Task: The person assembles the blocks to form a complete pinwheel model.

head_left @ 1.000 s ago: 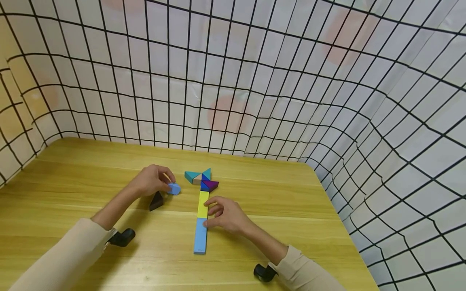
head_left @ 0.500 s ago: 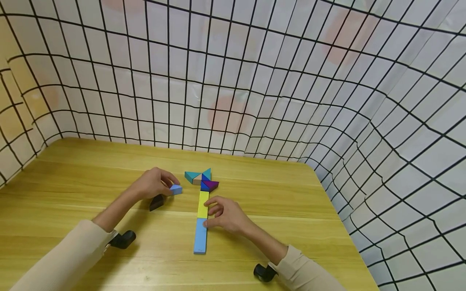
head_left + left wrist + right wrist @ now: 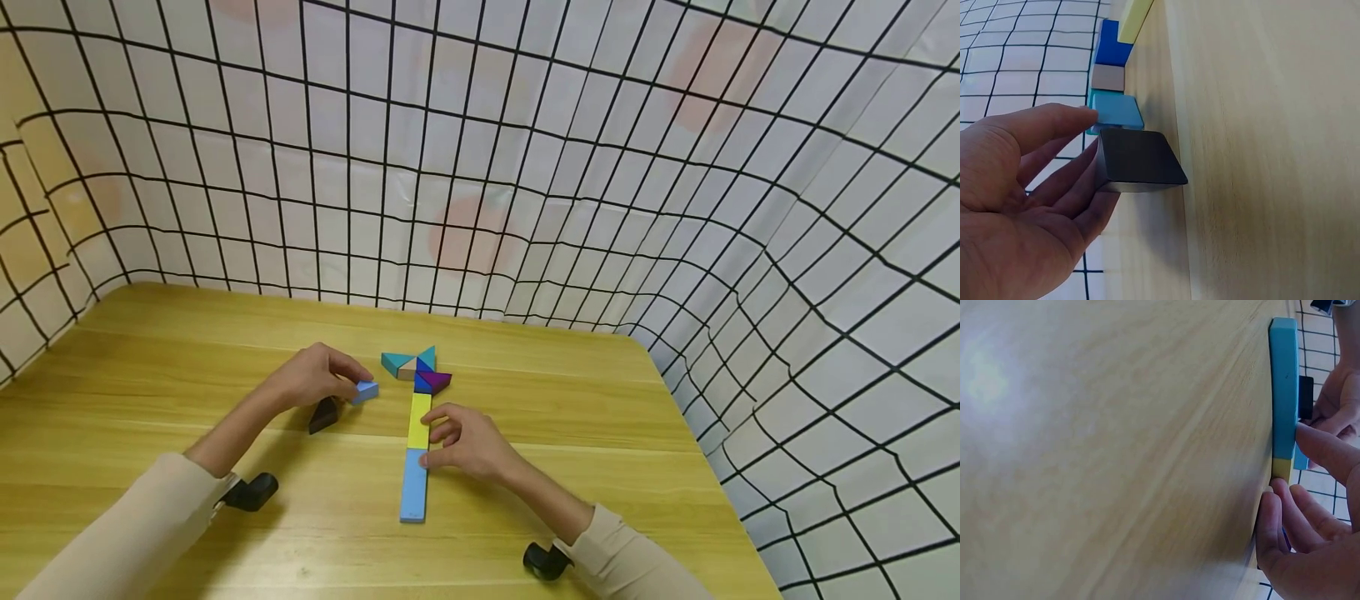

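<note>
My left hand point(image 3: 313, 377) pinches a small light blue block point(image 3: 366, 391) between thumb and fingers, left of a row of coloured blocks. A black angled block point(image 3: 325, 415) lies just below that hand; it hides part of the fingers in the left wrist view. My right hand point(image 3: 474, 444) rests along the row's right side, fingers loosely bent. Its thumb touches the long light blue bar point(image 3: 413, 492), and its fingertips are at the yellow block point(image 3: 418, 421). In the right wrist view the bar point(image 3: 1284, 394) runs beside the thumb.
Beyond the yellow block, blue blocks point(image 3: 422, 383), a purple block point(image 3: 435, 382), a beige triangle point(image 3: 407, 370) and teal pieces point(image 3: 393, 363) form the row's far end. A black-gridded white sheet point(image 3: 480, 167) hangs around the wooden table point(image 3: 600, 400).
My left hand has turned the small light blue block so a different face shows, and shifted it slightly right towards the row. The right hand and the row have stayed put.
</note>
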### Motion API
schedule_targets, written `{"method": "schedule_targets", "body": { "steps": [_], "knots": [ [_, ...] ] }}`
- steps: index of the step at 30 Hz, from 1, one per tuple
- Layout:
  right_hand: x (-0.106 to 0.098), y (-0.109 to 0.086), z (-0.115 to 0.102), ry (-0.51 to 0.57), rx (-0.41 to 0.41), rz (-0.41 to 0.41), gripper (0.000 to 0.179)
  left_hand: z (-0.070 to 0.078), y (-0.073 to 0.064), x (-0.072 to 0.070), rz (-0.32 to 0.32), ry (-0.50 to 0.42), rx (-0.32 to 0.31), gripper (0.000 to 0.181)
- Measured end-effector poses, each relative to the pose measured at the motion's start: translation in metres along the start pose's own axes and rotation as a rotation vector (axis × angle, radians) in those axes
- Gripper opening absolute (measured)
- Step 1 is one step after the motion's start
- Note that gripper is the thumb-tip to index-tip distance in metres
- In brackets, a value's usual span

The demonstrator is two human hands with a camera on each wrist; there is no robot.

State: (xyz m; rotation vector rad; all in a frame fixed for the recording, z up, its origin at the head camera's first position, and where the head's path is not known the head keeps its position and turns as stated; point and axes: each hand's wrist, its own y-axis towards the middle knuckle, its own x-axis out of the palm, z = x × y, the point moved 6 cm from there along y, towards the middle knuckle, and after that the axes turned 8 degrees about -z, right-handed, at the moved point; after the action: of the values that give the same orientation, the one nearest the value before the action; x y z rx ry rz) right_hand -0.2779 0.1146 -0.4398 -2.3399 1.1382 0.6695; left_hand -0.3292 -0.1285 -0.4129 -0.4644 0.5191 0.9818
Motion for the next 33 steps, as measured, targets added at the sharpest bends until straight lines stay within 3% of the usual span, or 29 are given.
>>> {"method": "schedule_targets", "body": {
  "steps": [6,14,21,33],
  "knots": [
    [0.000,0.001,0.001,0.001,0.005,0.002,0.050,0.000,0.002,0.002,-0.022,-0.055,0.002,0.024],
    [0.000,0.001,0.000,0.007,0.009,0.000,0.050,0.002,0.006,0.005,-0.001,0.018,-0.001,0.021],
    [-0.001,0.001,0.000,0.015,0.010,-0.002,0.050,0.004,0.007,0.009,-0.006,-0.039,-0.008,0.024],
    [-0.001,0.002,0.002,0.009,0.021,-0.004,0.050,0.007,0.008,0.011,0.074,0.016,-0.011,0.017]
  ]
}}
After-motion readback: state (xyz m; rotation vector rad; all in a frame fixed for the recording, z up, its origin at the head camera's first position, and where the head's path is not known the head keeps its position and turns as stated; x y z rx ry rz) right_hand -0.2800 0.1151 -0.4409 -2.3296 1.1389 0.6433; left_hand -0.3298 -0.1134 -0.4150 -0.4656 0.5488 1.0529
